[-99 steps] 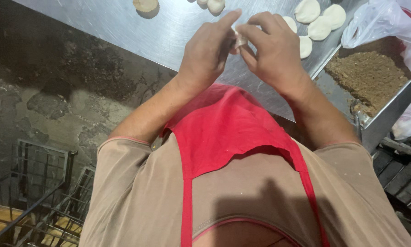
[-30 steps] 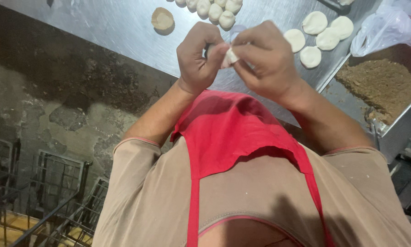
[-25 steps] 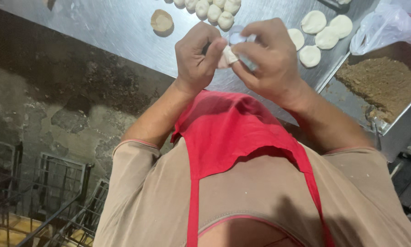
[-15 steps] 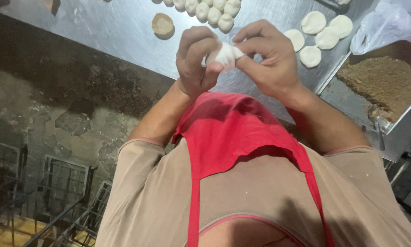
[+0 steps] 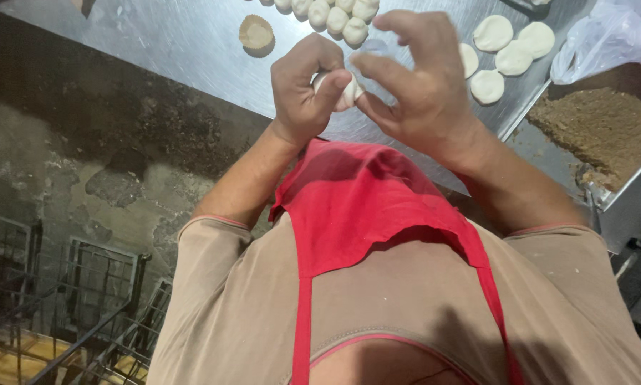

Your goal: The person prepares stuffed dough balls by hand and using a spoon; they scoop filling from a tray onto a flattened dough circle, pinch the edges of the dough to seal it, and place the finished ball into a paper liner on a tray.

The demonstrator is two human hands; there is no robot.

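Note:
My left hand [image 5: 307, 89] is curled around a small white piece of dough [image 5: 349, 91], held above the steel table [image 5: 163, 46]. My right hand [image 5: 419, 85] pinches the same dough from the right with thumb and forefinger, its other fingers spread. Most of the dough is hidden between the fingers. I wear a red apron over a tan shirt.
Several round dough balls [image 5: 338, 14] lie at the table's far edge. A dough cup with brown filling [image 5: 255, 32] sits to their left. Flat dough discs [image 5: 502, 50] lie at right, beside a metal tray of brown filling [image 5: 602, 128] and a plastic bag [image 5: 613, 36]. Wire racks [image 5: 63, 314] stand lower left.
Both hands have stayed on the dough, turning and pinching it. The right hand's fingers have spread more, and the view has shifted slightly.

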